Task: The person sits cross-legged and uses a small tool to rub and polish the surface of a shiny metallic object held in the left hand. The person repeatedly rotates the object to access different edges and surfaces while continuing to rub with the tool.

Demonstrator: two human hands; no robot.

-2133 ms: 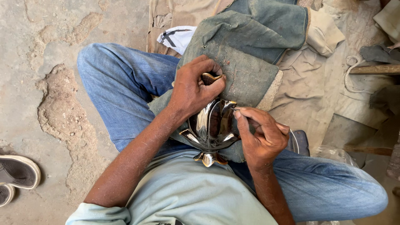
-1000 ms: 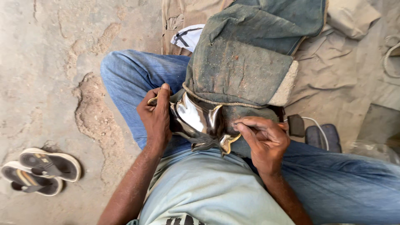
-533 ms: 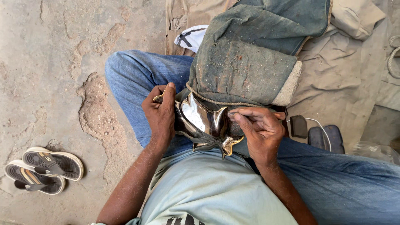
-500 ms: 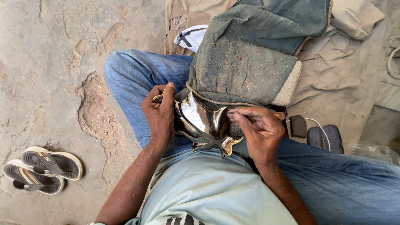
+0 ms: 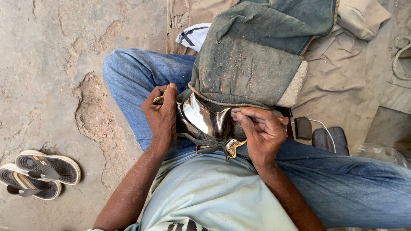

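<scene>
Shiny metal piece [image 5: 205,122] on lap, left hand [image 5: 162,114] grip clamped on it, right hand [image 5: 262,131] grip pressing its edge.

Pair of sandals [image 5: 38,174] on cracked ground [image 5: 64,64], tan cloth [image 5: 342,81], white rag [image 5: 195,36], rope [image 5: 400,55]

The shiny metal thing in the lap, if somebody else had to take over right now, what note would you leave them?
Left hand: grips the left edge of the shiny metal piece, thumb up, holding it steady.
Right hand: fingers pressed on the piece's right side; whether they pinch a small tool cannot be told.
The piece rests in the lap on the blue jeans, tucked under a dusty green cloth.
Sandals lie on the ground to the left.
Done: the surface already shines like a mirror.
Left: cannot tell how much more work it needs.
</scene>
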